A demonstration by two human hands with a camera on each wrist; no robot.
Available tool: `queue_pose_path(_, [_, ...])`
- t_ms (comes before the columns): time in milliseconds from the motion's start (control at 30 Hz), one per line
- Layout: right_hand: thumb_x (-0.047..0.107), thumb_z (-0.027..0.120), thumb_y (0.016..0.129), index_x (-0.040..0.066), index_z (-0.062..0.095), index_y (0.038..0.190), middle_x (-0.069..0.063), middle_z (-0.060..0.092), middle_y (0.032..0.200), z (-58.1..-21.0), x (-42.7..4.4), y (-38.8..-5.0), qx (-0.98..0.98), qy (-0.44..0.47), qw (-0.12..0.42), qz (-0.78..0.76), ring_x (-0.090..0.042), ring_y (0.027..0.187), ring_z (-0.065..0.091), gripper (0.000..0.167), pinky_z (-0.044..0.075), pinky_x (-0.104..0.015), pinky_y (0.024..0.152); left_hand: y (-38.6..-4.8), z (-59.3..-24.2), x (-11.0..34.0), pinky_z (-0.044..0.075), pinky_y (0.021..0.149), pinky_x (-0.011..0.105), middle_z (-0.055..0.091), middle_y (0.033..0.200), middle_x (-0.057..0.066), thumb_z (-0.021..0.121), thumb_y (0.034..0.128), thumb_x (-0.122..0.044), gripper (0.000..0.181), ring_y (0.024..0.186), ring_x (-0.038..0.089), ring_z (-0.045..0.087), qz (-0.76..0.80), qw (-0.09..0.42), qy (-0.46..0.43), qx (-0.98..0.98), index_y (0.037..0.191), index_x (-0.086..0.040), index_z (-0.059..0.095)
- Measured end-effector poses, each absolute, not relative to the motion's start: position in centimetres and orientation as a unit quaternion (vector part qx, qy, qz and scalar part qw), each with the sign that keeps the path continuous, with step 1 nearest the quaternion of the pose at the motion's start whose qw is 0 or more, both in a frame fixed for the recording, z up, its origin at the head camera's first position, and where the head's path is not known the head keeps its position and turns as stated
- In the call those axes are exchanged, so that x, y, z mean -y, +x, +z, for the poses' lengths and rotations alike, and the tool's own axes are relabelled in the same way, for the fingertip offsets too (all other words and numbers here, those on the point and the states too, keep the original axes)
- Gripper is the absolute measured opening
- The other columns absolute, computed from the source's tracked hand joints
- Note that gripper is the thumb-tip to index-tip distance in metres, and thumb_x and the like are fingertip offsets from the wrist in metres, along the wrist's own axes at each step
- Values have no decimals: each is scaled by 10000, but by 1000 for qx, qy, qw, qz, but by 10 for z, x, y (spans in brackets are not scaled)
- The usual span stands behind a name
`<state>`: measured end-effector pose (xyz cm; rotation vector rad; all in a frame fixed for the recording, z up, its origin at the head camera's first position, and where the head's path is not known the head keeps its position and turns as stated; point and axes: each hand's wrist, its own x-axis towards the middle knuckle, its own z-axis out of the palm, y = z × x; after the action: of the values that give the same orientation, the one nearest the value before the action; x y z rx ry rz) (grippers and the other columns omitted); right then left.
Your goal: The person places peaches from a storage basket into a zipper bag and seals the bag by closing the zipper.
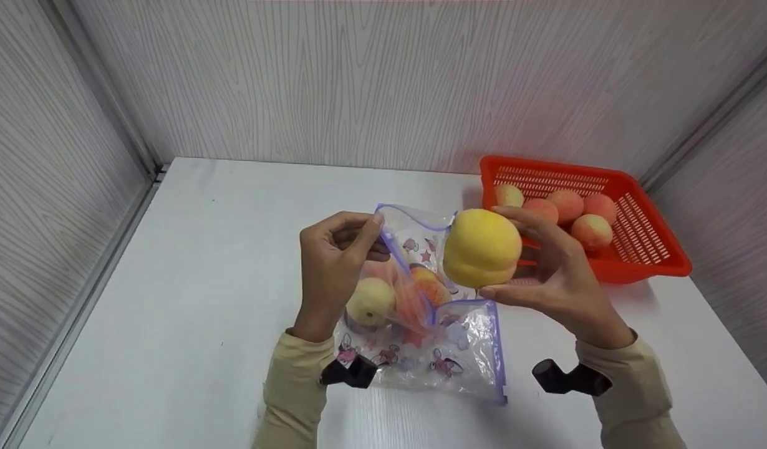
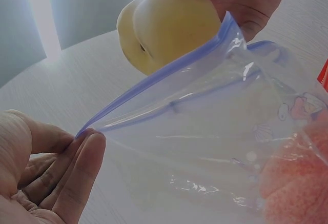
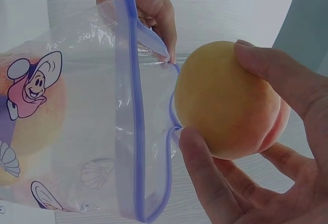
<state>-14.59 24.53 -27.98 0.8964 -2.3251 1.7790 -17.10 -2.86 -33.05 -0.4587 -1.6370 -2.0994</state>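
Observation:
A clear zip bag (image 1: 443, 365) with purple edges and printed cartoon figures lies on the white table, several peaches (image 1: 371, 302) inside it. My left hand (image 1: 333, 265) pinches one corner of the bag's mouth between thumb and fingers and lifts it, so the mouth gapes. In my right hand (image 1: 555, 277) a yellow peach (image 1: 482, 246) is gripped between thumb and fingertips, just at the opening. The right wrist view shows that peach (image 3: 230, 101) beside the purple zip rim (image 3: 137, 131), outside the bag. In the left wrist view the bag edge (image 2: 154, 80) partly covers it.
A red plastic basket (image 1: 661, 240) with slotted walls stands at the back right, holding several peaches (image 1: 592, 231). Pale wood-grain panels (image 1: 333, 81) enclose the table (image 1: 190, 268) at the back and both sides. A dark wrist camera (image 1: 349, 372) is strapped on each sleeve.

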Motion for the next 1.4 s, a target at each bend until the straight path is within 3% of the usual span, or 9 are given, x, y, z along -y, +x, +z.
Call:
queue_pose_path(467, [-134, 813, 740, 97, 511, 1462, -189, 594, 1302, -281, -244, -147, 769, 311, 20, 558, -363, 1069, 680, 817, 616, -421, 811, -170, -330, 28, 622, 589, 429, 719, 759, 150, 679, 963, -60, 150, 617, 303, 710, -762, 219, -168, 586, 934, 77, 732])
queue_pose_path(700, [-156, 749, 801, 7, 553, 1383, -208, 581, 1268, -277, -246, -146, 766, 267, 22, 584, -346, 946, 680, 635, 615, -380, 825, -170, -330, 28, 621, 579, 422, 724, 765, 147, 684, 961, -61, 142, 612, 296, 712, -756, 225, -170, 590, 921, 65, 737])
queue_pose_path(867, [-144, 727, 831, -27, 573, 1347, -225, 586, 1254, -274, -249, -146, 763, 248, 45, 595, -345, 966, 669, 551, 611, -356, 832, -171, -329, 28, 621, 583, 417, 726, 768, 139, 681, 966, -65, 142, 611, 287, 715, -753, 228, -166, 595, 916, 53, 740])
queue_pose_path(1067, [-102, 698, 873, -34, 597, 1315, -260, 581, 1238, -273, -258, -150, 745, 236, 92, 616, -335, 1011, 650, 459, 605, -314, 828, -172, -329, 31, 624, 604, 418, 728, 790, 149, 672, 970, -62, 146, 644, 290, 721, -753, 231, -168, 592, 939, 67, 733])
queue_pose_path(1267, [-91, 661, 900, -70, 579, 1304, -262, 604, 1144, -271, -278, -166, 667, 195, 177, 697, -309, 813, 672, 412, 615, -313, 666, -172, -329, 33, 624, 605, 424, 726, 786, 146, 670, 969, -52, 129, 645, 303, 718, -757, 235, -162, 588, 939, 55, 736])
queue_pose_path(1400, [-52, 720, 873, -70, 614, 1253, -252, 600, 1069, -268, -293, -190, 639, 148, 257, 710, -295, 755, 659, 395, 605, -296, 618, -171, -329, 33, 624, 609, 425, 725, 788, 150, 674, 967, -56, 131, 648, 304, 718, -757, 233, -160, 589, 940, 58, 733])
